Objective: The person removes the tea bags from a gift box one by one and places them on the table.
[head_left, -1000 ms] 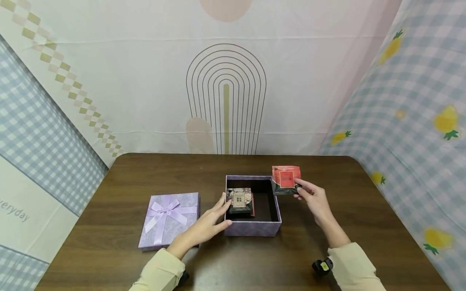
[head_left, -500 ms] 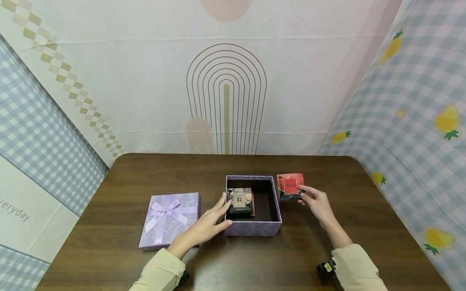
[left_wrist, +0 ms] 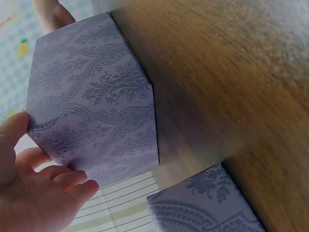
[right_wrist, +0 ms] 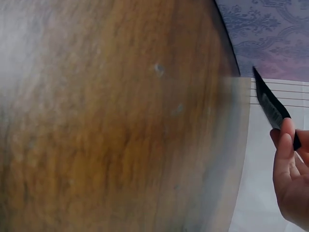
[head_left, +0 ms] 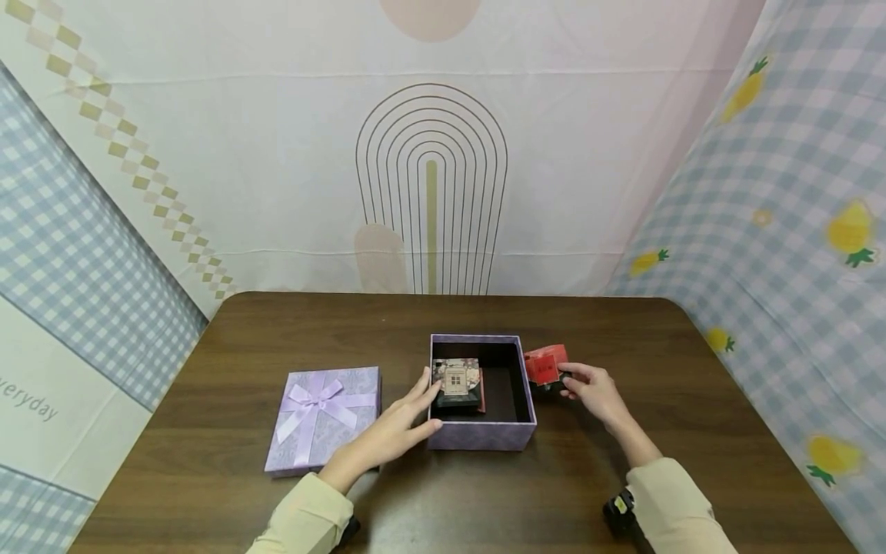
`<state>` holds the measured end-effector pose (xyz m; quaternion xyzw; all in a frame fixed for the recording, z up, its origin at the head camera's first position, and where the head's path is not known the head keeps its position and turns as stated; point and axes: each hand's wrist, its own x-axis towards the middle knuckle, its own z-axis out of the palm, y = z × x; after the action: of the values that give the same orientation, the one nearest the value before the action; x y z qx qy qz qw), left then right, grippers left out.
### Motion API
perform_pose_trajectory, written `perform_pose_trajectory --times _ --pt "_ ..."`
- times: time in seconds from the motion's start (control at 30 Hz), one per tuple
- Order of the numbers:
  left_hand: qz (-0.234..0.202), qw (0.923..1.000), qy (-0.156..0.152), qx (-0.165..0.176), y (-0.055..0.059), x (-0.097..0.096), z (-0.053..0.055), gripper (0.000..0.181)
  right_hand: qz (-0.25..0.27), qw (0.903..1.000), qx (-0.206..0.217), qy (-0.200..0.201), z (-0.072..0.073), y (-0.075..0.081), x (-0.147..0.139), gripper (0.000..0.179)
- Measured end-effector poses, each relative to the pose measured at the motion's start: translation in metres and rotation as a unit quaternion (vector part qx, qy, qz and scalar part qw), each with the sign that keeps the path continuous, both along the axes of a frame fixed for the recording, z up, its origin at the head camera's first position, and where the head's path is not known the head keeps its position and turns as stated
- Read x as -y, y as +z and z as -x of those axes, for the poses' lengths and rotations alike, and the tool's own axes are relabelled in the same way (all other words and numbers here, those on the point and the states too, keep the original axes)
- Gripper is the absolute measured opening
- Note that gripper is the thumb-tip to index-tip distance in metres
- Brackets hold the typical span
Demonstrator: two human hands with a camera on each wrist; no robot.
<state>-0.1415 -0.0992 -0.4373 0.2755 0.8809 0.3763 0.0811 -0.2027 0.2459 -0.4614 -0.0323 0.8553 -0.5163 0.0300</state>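
A red and dark sachet (head_left: pixel 544 366) is pinched at its right edge by the thumb and fingers of my right hand (head_left: pixel 601 394), just outside the right wall of the purple box (head_left: pixel 477 435). In the right wrist view, the sachet's dark edge (right_wrist: pixel 271 106) slants up from the fingertips. My left hand (head_left: pixel 391 431) rests against the left rim and near left corner of the lidless box, fingers extended. Inside the box, on its left, lies a floral-patterned dark sachet (head_left: pixel 455 381), with a reddish edge showing beneath it.
A lilac lid (head_left: pixel 325 423) with a ribbon bow lies left of the box, partly behind the left forearm. Both stand on a brown wooden table (head_left: pixel 332 327). A patterned cloth (head_left: pixel 291 169) hangs behind the far edge.
My right hand has lowered the red sachet from above the box's right rim to beside its right wall, tilting it. My left hand has stayed in place on the box.
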Motion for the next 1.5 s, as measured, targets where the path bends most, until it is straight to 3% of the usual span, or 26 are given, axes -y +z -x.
perform_pose_trajectory --times 0.37,0.53,1.0,1.5 --pt "0.001 1.0 -0.003 0.004 -0.001 0.0 -0.001 0.061 -0.05 0.9987 0.009 0.007 0.001 -0.011 0.004 0.033" --pt "-0.001 1.0 -0.005 0.006 0.001 -0.001 -0.001 0.061 -0.106 0.994 0.013 0.023 0.0 -0.014 0.004 0.034" --pt "-0.003 1.0 -0.003 0.004 0.0 0.001 0.0 0.061 -0.182 0.9821 -0.032 0.035 0.001 -0.017 0.002 0.035" --pt "-0.001 1.0 -0.003 0.007 -0.001 0.002 0.0 0.062 -0.197 0.9788 -0.041 0.039 -0.001 -0.019 -0.002 0.031"
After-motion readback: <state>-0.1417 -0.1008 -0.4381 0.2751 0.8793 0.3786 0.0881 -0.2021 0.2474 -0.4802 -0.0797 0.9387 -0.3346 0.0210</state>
